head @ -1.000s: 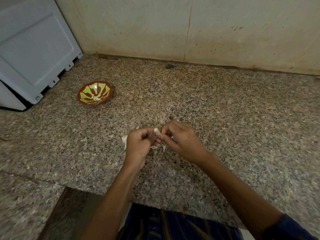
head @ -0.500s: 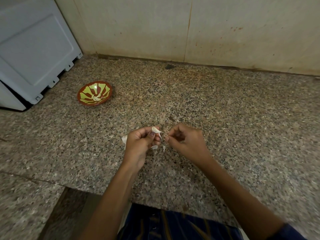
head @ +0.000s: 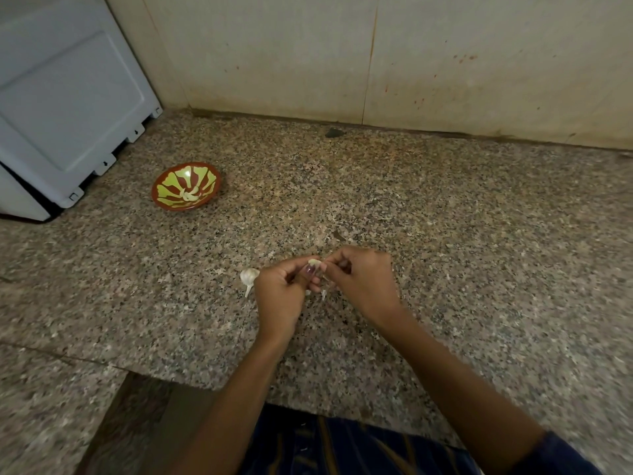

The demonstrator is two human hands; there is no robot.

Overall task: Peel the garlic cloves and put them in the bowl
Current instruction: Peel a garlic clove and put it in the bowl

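Near bench centre, both hands meet over the speckled bench (head: 445, 217). Left hand (head: 279, 293) pinches a garlic clove (head: 314, 262) at its fingertips, fingers curled round it, clove top poking up pale. Right hand (head: 359, 279) has closed back in vs 0.5 s ago, when it was pulled slightly apart w/ a strip of skin stretched between the two; now its fingers (head: 330, 265) are clenched in a pinch right at the clove, touching or nearly so. Can't tell if it's gripping skin or just the tip, too small.

Reads as: one strip torn off, right hand re-gripping for the next pull. Peel still in progress, clove not ready to drop.

Small skin scraps (head: 323, 294) lie on bench under the hands. Garlic head remnant (head: 249, 277) w/ stem sits just left of left hand, apart from it. Bowl (head: 161, 195), red/green pattern, well apart to upper left, a few peeled cloves (head: 190, 195) already inside. More cloves likely left on the remnant, so task is partway.
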